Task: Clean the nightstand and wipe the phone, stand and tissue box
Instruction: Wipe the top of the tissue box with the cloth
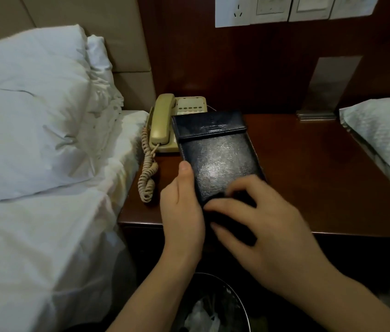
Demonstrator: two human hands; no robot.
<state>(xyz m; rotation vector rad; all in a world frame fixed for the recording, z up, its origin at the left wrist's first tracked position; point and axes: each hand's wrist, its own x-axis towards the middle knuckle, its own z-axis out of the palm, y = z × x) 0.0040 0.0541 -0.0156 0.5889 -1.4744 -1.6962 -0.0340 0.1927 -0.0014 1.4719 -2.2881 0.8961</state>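
Left hand (181, 207) grips a black leather tissue box (215, 152) while right hand (261, 224) rubs it, fingers spread; the phone (174, 121) and surface (308, 168) apparently remain.

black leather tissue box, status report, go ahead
Left hand grips black leather tissue box; right hand blurred at its near end. Beige corded phone close behind.

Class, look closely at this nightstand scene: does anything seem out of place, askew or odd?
Yes. The dark leather tissue box is off the nightstand, tilted, held by the left hand while the right hand rubs it. The phone's coiled cord sprawls toward the table's left edge.
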